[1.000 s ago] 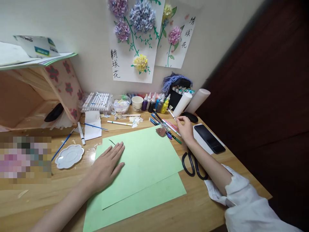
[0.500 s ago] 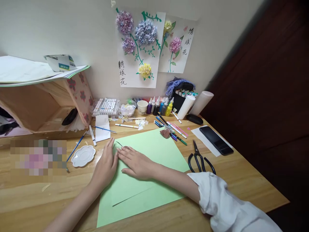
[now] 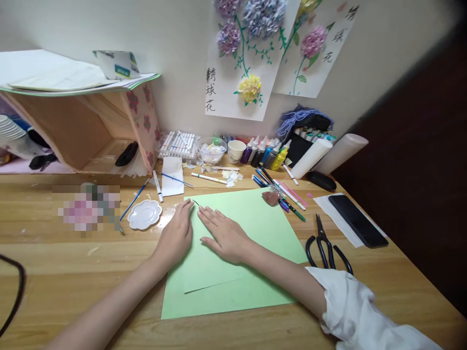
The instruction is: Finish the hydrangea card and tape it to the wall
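A light green sheet of paper lies on the wooden table, with an upper layer whose lower edge casts a thin dark line. It could be a fold or a second sheet; I cannot tell. My left hand rests along the paper's left edge, fingers stretched forward and held close together. Flat on the upper layer, my right hand presses down with its fingers extended toward the left hand. Neither hand grips anything. Between the fingertips a short dark curved line shows at the paper's upper left edge.
Black-handled scissors and a phone lie at right. Pens and a brown lump in clear wrap touch the paper's far corner. A white palette sits left. Paint bottles and a paper cup stand behind.
The view has shifted, so everything sits further right and higher. My right hand has drawn slightly away from my left, leaving a wider gap. Both hands stay on the paper.
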The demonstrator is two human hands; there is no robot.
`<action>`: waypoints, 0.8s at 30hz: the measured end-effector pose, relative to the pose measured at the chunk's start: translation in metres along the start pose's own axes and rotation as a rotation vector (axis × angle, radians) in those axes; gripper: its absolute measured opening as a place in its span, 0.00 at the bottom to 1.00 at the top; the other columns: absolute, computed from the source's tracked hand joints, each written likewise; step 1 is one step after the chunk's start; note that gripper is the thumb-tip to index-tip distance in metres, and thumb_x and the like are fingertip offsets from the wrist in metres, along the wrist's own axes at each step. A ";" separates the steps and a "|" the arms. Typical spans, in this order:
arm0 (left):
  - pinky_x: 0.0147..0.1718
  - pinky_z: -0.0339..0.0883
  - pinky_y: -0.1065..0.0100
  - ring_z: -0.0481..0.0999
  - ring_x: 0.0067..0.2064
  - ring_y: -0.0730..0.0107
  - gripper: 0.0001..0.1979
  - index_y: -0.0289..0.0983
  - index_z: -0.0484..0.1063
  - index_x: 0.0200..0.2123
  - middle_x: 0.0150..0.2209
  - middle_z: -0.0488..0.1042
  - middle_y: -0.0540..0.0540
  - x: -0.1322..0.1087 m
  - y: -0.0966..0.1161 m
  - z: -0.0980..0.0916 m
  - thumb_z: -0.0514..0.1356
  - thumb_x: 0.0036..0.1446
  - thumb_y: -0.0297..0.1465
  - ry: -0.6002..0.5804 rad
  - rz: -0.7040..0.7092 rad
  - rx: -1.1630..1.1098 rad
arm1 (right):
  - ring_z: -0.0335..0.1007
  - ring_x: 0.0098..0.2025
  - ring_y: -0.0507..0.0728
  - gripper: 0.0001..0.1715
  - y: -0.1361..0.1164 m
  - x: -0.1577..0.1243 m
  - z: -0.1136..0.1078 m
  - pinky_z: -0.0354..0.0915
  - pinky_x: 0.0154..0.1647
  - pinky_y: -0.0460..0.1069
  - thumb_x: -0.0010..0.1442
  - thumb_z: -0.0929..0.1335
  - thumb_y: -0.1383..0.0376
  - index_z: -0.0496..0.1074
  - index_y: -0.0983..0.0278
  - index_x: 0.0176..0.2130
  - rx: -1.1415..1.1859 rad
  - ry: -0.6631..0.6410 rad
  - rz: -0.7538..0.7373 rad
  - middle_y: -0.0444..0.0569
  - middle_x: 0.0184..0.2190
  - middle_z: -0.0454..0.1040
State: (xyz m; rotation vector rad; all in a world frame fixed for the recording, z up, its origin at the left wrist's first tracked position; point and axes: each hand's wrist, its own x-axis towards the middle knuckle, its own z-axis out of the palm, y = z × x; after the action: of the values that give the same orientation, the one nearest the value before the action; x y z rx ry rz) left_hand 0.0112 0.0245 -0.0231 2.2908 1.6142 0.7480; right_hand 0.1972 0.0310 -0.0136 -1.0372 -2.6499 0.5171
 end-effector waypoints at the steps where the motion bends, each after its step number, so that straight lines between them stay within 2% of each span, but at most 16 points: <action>1: 0.59 0.57 0.52 0.58 0.61 0.58 0.22 0.33 0.55 0.56 0.59 0.59 0.35 0.000 0.001 -0.001 0.44 0.58 0.21 -0.008 -0.006 -0.001 | 0.40 0.67 0.60 0.37 0.000 0.000 0.002 0.46 0.66 0.59 0.65 0.56 0.52 0.46 0.70 0.65 0.005 0.011 0.010 0.58 0.66 0.46; 5: 0.58 0.59 0.53 0.59 0.61 0.58 0.23 0.33 0.56 0.56 0.59 0.59 0.36 -0.001 0.002 -0.002 0.44 0.57 0.20 -0.014 -0.012 -0.007 | 0.45 0.66 0.61 0.35 -0.006 0.000 0.007 0.50 0.64 0.61 0.64 0.58 0.55 0.48 0.65 0.65 0.061 0.086 -0.002 0.57 0.65 0.50; 6: 0.58 0.59 0.53 0.59 0.61 0.58 0.23 0.33 0.56 0.56 0.59 0.59 0.36 -0.001 0.002 -0.002 0.44 0.57 0.20 -0.016 -0.011 -0.003 | 0.46 0.66 0.60 0.33 -0.007 0.000 0.006 0.50 0.64 0.61 0.64 0.58 0.57 0.47 0.64 0.65 0.089 0.130 -0.015 0.55 0.65 0.50; 8: 0.58 0.59 0.54 0.60 0.61 0.58 0.22 0.33 0.57 0.56 0.59 0.59 0.36 -0.001 0.002 -0.003 0.44 0.57 0.20 -0.021 -0.011 0.009 | 0.47 0.66 0.58 0.30 -0.003 -0.002 -0.003 0.51 0.64 0.59 0.65 0.57 0.63 0.48 0.61 0.64 0.129 0.301 0.001 0.52 0.65 0.52; 10: 0.57 0.59 0.53 0.60 0.60 0.57 0.22 0.33 0.57 0.56 0.59 0.58 0.36 -0.001 0.002 -0.004 0.44 0.58 0.20 -0.029 -0.012 0.018 | 0.52 0.63 0.57 0.26 0.015 -0.008 -0.019 0.52 0.62 0.58 0.64 0.56 0.68 0.56 0.59 0.61 0.103 0.495 0.106 0.52 0.61 0.59; 12: 0.57 0.59 0.53 0.60 0.60 0.57 0.22 0.34 0.57 0.56 0.59 0.58 0.37 -0.001 0.001 -0.005 0.44 0.58 0.21 -0.039 -0.011 0.019 | 0.60 0.58 0.58 0.22 0.047 -0.017 -0.044 0.56 0.59 0.57 0.62 0.57 0.70 0.66 0.61 0.53 -0.012 0.585 0.315 0.53 0.54 0.67; 14: 0.57 0.59 0.52 0.60 0.60 0.57 0.21 0.34 0.57 0.55 0.59 0.58 0.37 0.000 0.000 -0.004 0.44 0.58 0.21 -0.046 -0.002 0.019 | 0.65 0.52 0.59 0.18 0.089 -0.031 -0.072 0.60 0.54 0.54 0.61 0.59 0.69 0.70 0.65 0.48 -0.198 0.548 0.645 0.56 0.47 0.71; 16: 0.57 0.59 0.52 0.60 0.60 0.57 0.21 0.34 0.57 0.55 0.59 0.58 0.37 0.002 -0.001 -0.004 0.44 0.59 0.22 -0.049 0.018 0.015 | 0.67 0.49 0.63 0.15 0.128 -0.049 -0.095 0.61 0.51 0.56 0.59 0.61 0.69 0.72 0.70 0.42 -0.258 0.523 0.789 0.61 0.43 0.72; 18: 0.57 0.58 0.51 0.59 0.61 0.57 0.20 0.35 0.56 0.55 0.59 0.58 0.38 0.003 -0.003 -0.003 0.44 0.59 0.23 -0.056 0.036 0.013 | 0.70 0.44 0.63 0.10 0.157 -0.064 -0.109 0.62 0.47 0.55 0.56 0.64 0.70 0.75 0.71 0.34 -0.283 0.461 0.894 0.61 0.37 0.74; 21: 0.57 0.58 0.51 0.59 0.60 0.56 0.19 0.36 0.56 0.55 0.59 0.58 0.39 0.004 -0.004 -0.002 0.44 0.60 0.24 -0.070 0.042 0.023 | 0.72 0.38 0.60 0.07 0.178 -0.077 -0.112 0.65 0.42 0.53 0.55 0.67 0.68 0.74 0.69 0.29 -0.276 0.342 0.996 0.56 0.31 0.75; 24: 0.55 0.61 0.51 0.61 0.60 0.56 0.19 0.37 0.57 0.54 0.59 0.58 0.40 0.004 -0.005 -0.002 0.45 0.60 0.25 -0.060 0.051 0.032 | 0.71 0.40 0.55 0.11 0.182 -0.079 -0.106 0.67 0.42 0.54 0.60 0.66 0.62 0.72 0.68 0.39 -0.259 0.266 1.038 0.51 0.38 0.74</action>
State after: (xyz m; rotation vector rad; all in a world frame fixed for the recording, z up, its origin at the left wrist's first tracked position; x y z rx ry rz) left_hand 0.0076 0.0301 -0.0226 2.3616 1.5572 0.6624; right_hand 0.4010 0.1256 0.0001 -2.3470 -1.7993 0.1655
